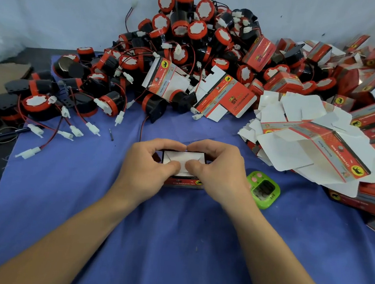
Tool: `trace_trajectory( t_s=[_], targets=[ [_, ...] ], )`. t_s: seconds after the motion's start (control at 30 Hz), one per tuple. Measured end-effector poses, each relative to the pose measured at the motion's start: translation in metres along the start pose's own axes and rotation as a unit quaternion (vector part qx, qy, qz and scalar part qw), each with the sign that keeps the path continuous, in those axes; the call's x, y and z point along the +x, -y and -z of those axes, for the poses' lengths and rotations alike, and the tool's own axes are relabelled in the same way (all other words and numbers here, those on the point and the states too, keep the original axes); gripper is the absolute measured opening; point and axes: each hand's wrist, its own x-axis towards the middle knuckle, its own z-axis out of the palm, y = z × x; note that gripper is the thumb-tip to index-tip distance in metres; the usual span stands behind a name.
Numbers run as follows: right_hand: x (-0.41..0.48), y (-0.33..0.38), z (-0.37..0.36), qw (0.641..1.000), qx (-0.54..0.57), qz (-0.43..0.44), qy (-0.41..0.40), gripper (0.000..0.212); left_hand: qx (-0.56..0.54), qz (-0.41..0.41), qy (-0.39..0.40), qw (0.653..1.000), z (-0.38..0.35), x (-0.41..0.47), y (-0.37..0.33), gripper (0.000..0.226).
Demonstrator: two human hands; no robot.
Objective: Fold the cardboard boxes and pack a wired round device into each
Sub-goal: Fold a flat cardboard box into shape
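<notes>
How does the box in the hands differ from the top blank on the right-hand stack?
The box is erected into a block; the top blank lies flat, flaps spread. The left hand and right hand grip the box, thumbs on its white flaps; the blank is untouched. The box sits on the blue cloth; the blank on other blanks. Both have red print and white insides.

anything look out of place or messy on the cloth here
A green timer sits on the blue cloth just right of the box that the left hand and right hand hold; it is no part of the packing. A small dark bit lies loose on the cloth near the white connectors.
</notes>
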Motion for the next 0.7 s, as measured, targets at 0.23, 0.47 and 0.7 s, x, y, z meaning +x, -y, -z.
trace_trajectory(
  t_s=[0.23,0.47,0.7],
  targets=[
    [-0.001,0.004,0.004,0.999,-0.041,0.011,0.004,0.027,-0.039,0.023,-0.001,0.999,-0.003,-0.001,0.001,0.033],
    [-0.001,0.006,0.003,0.999,0.041,-0.019,-0.002,0.009,-0.051,0.025,-0.021,0.998,-0.006,-0.003,-0.001,0.029],
    [-0.007,0.011,0.012,0.99,-0.077,-0.018,0.119,0.043,-0.096,-0.03,-0.018,0.995,-0.004,-0.008,-0.008,0.03]
  ],
)
